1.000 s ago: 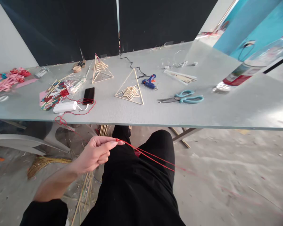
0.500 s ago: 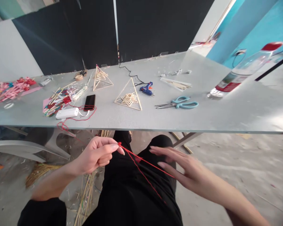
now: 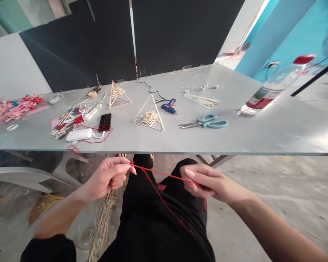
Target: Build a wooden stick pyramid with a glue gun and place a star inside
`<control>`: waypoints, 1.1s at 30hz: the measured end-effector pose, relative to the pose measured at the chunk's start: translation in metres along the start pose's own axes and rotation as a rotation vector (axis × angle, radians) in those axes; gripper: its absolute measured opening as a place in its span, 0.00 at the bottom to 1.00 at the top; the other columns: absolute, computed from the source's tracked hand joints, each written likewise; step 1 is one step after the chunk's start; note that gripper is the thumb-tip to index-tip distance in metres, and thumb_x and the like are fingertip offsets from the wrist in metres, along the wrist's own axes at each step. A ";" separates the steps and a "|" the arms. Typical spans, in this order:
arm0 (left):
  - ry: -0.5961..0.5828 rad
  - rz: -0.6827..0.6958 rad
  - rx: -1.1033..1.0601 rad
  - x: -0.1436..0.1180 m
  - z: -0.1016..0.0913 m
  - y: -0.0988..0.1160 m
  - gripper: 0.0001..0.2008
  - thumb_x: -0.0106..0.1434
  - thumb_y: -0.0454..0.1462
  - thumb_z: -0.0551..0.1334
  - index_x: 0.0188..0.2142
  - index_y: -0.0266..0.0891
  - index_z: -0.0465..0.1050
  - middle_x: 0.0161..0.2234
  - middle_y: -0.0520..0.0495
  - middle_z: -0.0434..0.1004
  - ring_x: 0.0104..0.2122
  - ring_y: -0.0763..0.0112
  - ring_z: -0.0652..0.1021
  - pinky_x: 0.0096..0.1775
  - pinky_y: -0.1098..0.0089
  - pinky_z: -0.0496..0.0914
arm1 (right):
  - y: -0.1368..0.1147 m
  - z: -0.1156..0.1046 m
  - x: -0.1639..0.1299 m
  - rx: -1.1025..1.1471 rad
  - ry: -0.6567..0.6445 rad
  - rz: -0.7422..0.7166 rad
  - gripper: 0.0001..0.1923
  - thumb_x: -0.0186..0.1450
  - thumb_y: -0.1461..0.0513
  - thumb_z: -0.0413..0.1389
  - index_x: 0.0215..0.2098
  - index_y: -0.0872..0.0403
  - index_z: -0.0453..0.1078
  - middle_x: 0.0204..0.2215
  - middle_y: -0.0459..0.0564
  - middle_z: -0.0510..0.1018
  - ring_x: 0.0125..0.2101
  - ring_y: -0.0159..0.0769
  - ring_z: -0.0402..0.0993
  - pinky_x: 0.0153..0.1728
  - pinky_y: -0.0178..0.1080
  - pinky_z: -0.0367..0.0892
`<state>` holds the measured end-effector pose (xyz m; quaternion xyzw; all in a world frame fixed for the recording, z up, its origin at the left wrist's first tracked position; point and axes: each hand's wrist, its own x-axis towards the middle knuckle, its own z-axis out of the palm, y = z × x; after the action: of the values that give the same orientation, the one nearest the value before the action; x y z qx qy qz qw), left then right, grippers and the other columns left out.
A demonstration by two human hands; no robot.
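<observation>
Pinching red thread (image 3: pixel 158 173) taut, left hand (image 3: pixel 109 176) to right hand (image 3: pixel 207 182); running sideways, near level

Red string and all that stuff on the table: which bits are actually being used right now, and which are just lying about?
In use:
red string, pinched by left hand and right hand

Lying about on the table:
scissors
glue gun
two stick pyramids
phone
bottle
</observation>
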<state>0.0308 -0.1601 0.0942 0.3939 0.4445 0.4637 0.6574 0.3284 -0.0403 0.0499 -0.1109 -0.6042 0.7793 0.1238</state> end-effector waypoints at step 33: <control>-0.329 0.012 -0.213 0.007 0.016 -0.005 0.11 0.68 0.37 0.58 0.29 0.37 0.61 0.45 0.31 0.85 0.12 0.85 0.61 0.15 0.77 0.43 | 0.019 -0.008 -0.006 0.188 0.275 -0.072 0.24 0.69 0.42 0.61 0.30 0.51 0.65 0.14 0.30 0.38 0.14 0.21 0.30 0.14 0.31 0.33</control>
<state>0.0487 -0.1568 0.0928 0.3950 0.2772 0.4415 0.7565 0.3359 -0.0398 0.0294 -0.1829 -0.5094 0.8050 0.2429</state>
